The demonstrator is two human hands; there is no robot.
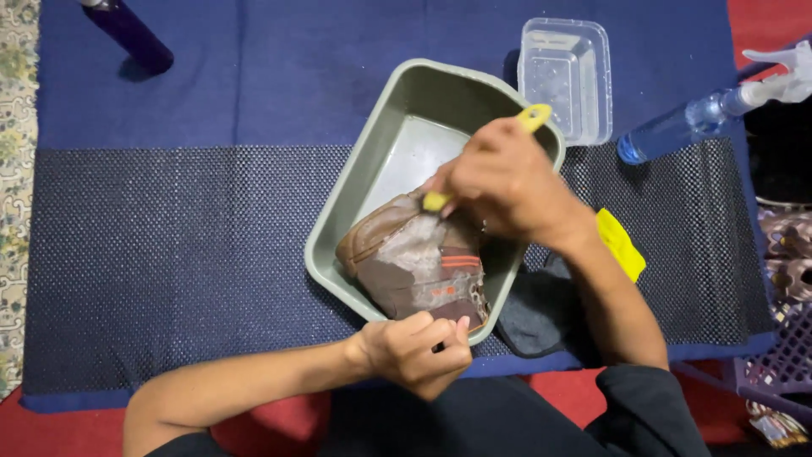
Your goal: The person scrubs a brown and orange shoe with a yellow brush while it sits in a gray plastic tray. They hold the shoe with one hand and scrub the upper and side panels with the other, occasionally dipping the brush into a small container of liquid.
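A brown shoe (pixel 419 267) with orange stripes lies on its side in a grey-green plastic basin (pixel 397 110), its upper smeared with whitish foam. The right hand (pixel 503 182) is closed around a yellow-handled brush (pixel 533 116), whose head presses against the shoe's upper near the middle of the basin; the handle's looped end sticks out past the knuckles toward the far side. The left hand (pixel 414 351) grips the shoe at the basin's near rim, fingers curled tight over the heel end. The basin sits on a dark mesh mat (pixel 169 254) laid over a blue cloth (pixel 271 76). Just right of the basin's near corner lies a dark folded cloth (pixel 529 313), and beside it a yellow object (pixel 620 244) half hidden by the right forearm. On the far side stands an empty clear plastic tub (pixel 567 76) – to its right a clear spray bottle (pixel 694 123) lies tilted, and at the far left a dark purple bottle (pixel 131 34) stands
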